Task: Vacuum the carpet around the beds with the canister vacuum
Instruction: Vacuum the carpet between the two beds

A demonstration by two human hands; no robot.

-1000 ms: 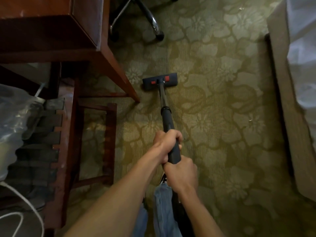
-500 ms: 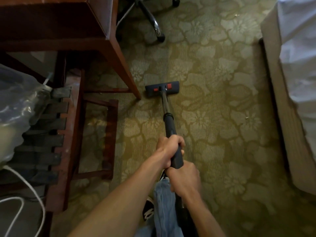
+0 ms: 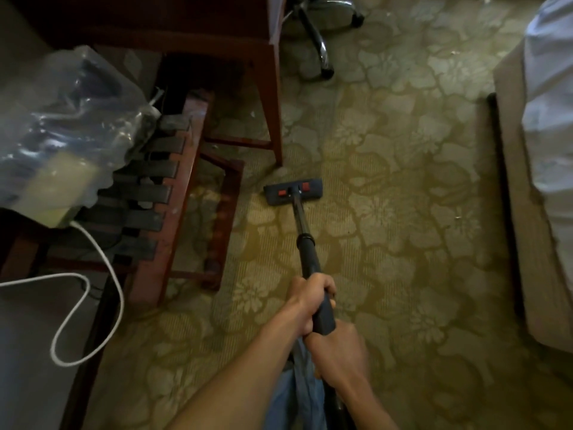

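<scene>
The vacuum's black wand (image 3: 305, 240) runs from my hands forward to a dark floor head (image 3: 293, 191) with two red buttons, lying flat on the green floral carpet (image 3: 403, 243). My left hand (image 3: 310, 297) grips the wand higher up. Just behind it, my right hand (image 3: 336, 352) is wrapped around the lower end of the handle. The floor head sits just in front of the wooden desk leg (image 3: 276, 125). A bed (image 3: 539, 181) with a beige base and white sheet lines the right edge. The canister itself is out of sight.
A wooden luggage rack (image 3: 173, 212) with dark straps stands left of the head, carrying a plastic-wrapped bundle (image 3: 68, 125) and a white cable (image 3: 90, 293). A desk chair's chrome wheeled base (image 3: 316, 35) is at the top. Open carpet lies between rack and bed.
The floor head has been drawn back toward me, away from the desk leg. My view has shifted back and left, showing more of the luggage rack and cable.
</scene>
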